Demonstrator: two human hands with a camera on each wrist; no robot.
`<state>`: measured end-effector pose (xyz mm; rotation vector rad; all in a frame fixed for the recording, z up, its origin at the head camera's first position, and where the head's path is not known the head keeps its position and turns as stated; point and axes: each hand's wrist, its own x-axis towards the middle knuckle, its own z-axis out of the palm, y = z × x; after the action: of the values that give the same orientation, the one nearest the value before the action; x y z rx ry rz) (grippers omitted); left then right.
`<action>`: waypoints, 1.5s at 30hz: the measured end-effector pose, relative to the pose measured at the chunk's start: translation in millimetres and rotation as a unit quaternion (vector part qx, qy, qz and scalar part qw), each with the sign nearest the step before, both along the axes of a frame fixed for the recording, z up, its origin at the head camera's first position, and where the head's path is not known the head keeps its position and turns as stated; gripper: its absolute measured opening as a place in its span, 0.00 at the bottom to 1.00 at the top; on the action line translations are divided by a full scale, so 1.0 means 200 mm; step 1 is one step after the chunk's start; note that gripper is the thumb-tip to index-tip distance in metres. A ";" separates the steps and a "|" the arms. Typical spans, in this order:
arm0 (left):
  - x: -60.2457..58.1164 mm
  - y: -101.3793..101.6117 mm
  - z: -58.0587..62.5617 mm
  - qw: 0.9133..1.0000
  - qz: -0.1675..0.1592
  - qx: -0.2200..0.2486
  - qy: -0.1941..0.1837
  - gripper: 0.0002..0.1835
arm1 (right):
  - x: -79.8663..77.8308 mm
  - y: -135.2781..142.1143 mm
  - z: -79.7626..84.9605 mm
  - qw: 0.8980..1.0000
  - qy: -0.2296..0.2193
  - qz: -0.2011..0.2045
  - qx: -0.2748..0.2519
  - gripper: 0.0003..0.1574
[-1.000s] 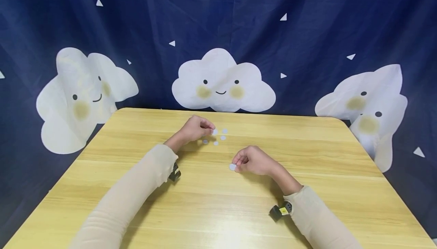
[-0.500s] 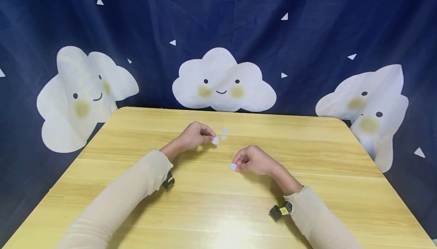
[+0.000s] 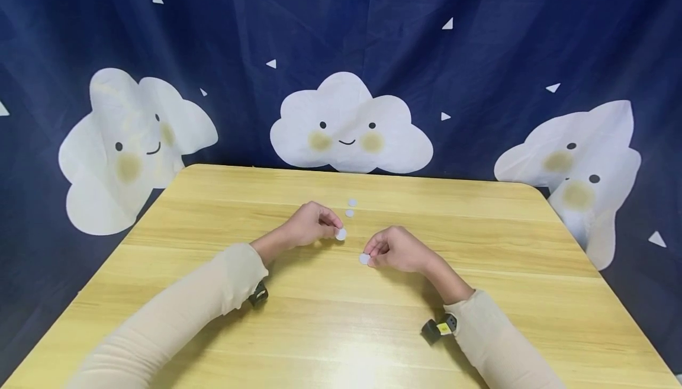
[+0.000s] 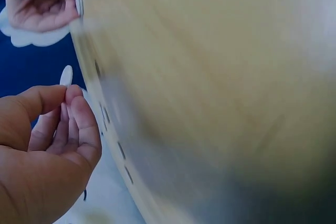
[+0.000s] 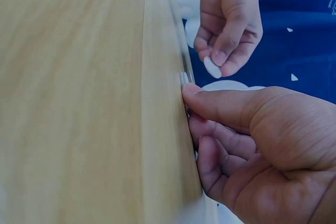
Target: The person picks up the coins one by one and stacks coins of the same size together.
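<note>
Between thumb and fingertips, my left hand (image 3: pixel 311 226) pinches a thin, white round disc (image 3: pixel 341 234), held tilted just above the table (image 3: pixel 341 318). My right hand (image 3: pixel 396 251) sits lower and to the right, pinching white discs (image 3: pixel 364 259) close over the wood; two discs lie face to face in the right wrist view (image 5: pixel 184 78). A short gap separates the two hands. Beyond the left fingertips, two more discs lie flat, a nearer one (image 3: pixel 349 213) and a farther one (image 3: pixel 352 203). The left hand covers part of the table where other discs lay.
In the left wrist view, several thin dark shapes (image 4: pixel 121 149) lie along the tabletop near its edge. A dark blue curtain (image 3: pixel 240 34) with white clouds hangs behind the far table edge. Small black cameras (image 3: pixel 438 330) sit at the sleeve cuffs.
My left hand has come away from the far group of discs, toward me and slightly right, bringing a disc nearer to my right hand. The right hand has stayed in place with its discs.
</note>
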<state>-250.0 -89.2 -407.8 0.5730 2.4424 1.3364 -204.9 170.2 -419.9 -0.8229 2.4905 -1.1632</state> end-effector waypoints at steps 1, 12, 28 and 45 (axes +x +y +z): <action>0.01 0.01 0.00 1.000 -0.003 0.002 -0.003 0.04 | 0.00 0.00 0.00 1.000 0.001 0.000 0.001 0.06; 0.10 0.07 -0.01 1.000 -0.012 -0.002 -0.027 0.04 | 0.00 0.00 0.01 1.000 -0.002 0.001 0.002 0.06; 0.16 0.13 -0.02 0.994 0.018 0.022 -0.103 0.05 | -0.01 0.00 0.00 1.000 -0.006 0.001 -0.002 0.06; 0.21 0.24 -0.01 0.993 0.041 0.008 -0.111 0.06 | -0.01 0.00 0.00 1.000 0.001 0.002 -0.001 0.07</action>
<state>-207.8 -42.1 -409.1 0.3119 2.2970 1.3718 -206.5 170.0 -419.8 -0.8296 2.4899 -1.1633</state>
